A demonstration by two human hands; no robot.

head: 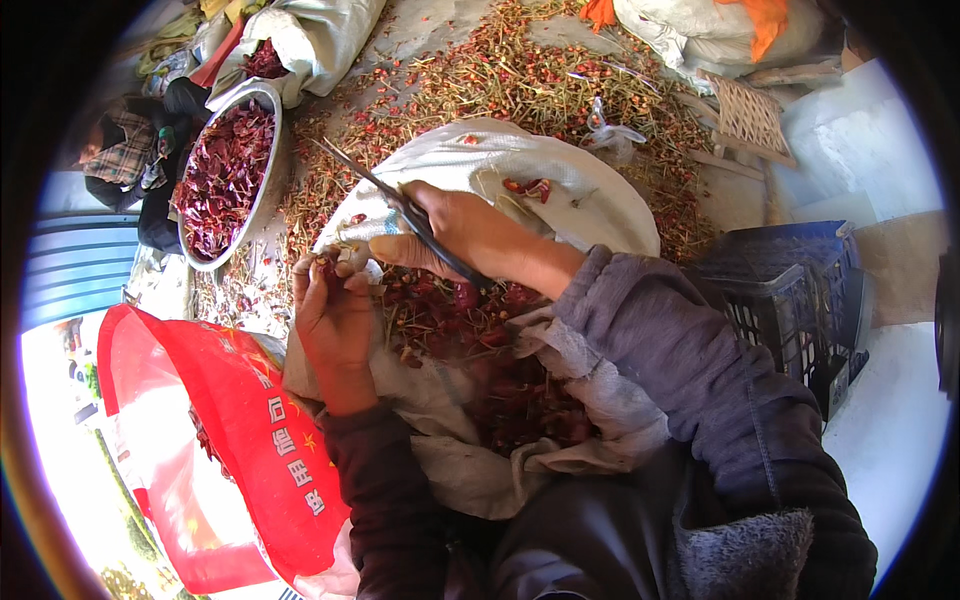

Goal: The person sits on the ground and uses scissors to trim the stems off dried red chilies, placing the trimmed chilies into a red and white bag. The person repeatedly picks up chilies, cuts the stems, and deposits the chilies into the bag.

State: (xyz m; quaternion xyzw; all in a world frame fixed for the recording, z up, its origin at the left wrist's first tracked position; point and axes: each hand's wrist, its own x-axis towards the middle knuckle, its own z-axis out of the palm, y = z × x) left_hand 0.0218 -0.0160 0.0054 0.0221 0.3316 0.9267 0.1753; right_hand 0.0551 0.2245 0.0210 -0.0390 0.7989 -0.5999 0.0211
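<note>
My left hand pinches a dark red dried chili pepper between thumb and fingers, left of the middle. Close to its right, my right hand is closed around a pair of dark metal scissors, whose tips point up and to the left. Below both hands, an open woven sack in my lap holds dried red chilies mixed with stems. A white woven sack lies beyond my hands with a few chili pieces on it.
Cut stems litter the floor. A metal basin of chilies stands at upper left, near a seated person. A red bag is at left, a blue plastic crate at right, a small woven-seat stool at upper right.
</note>
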